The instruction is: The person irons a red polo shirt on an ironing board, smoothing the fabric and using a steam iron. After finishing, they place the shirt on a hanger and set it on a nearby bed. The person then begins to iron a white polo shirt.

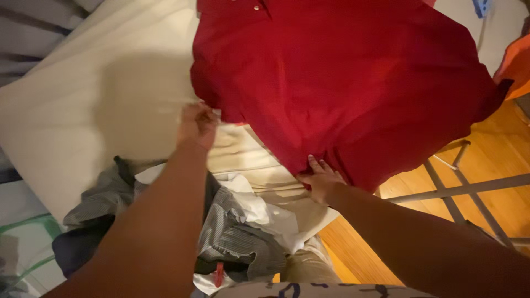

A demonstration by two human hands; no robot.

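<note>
A red button-up shirt (342,83) lies spread over a cream padded board (110,94). My left hand (197,124) grips the shirt's lower left edge, fingers closed on the cloth. My right hand (320,179) pinches the shirt's hem at its near edge, thumb under the fabric. Both forearms reach in from the bottom of the view.
A heap of crumpled clothes (232,232), grey striped, white and dark, lies at the near end of the board. Metal legs of a stand (458,187) cross over the wooden floor (497,160) at right. An orange cloth (516,66) shows at the right edge.
</note>
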